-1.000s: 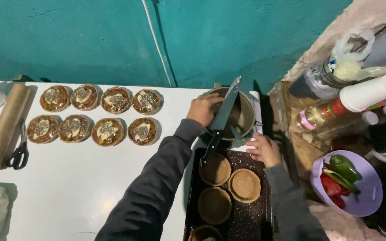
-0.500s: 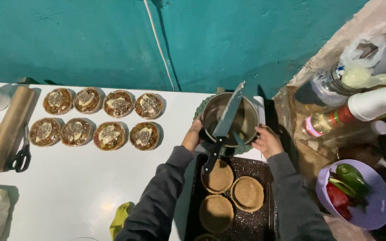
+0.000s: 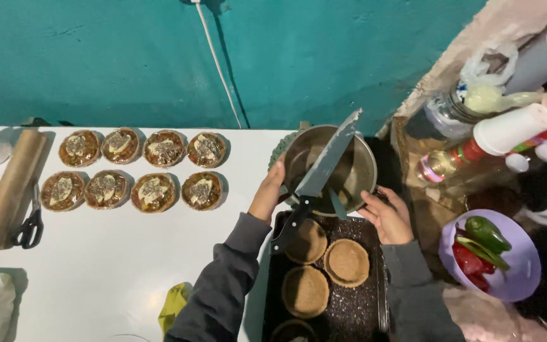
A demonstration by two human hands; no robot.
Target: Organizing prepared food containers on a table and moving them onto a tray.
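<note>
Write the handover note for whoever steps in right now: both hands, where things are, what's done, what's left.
Left hand: on the metal pot's left rim.
Right hand: on its right rim.
A big knife lies across the pot, handle over the dark tray.
Done: eight topped tart shells in two rows on the white table.
Left: four bare shells on the tray, not yet filled.

- The metal pot (image 3: 333,166), round and steel-grey, stands upright between the left hand (image 3: 268,193) and the right hand (image 3: 386,216), each at its rim.
- A large knife (image 3: 319,176) lies tilted across the pot's rim, blade up and away, dark handle pointing down beside the left hand.
- A small utensil, perhaps a spoon (image 3: 337,204), leans inside, near the right hand.
</note>
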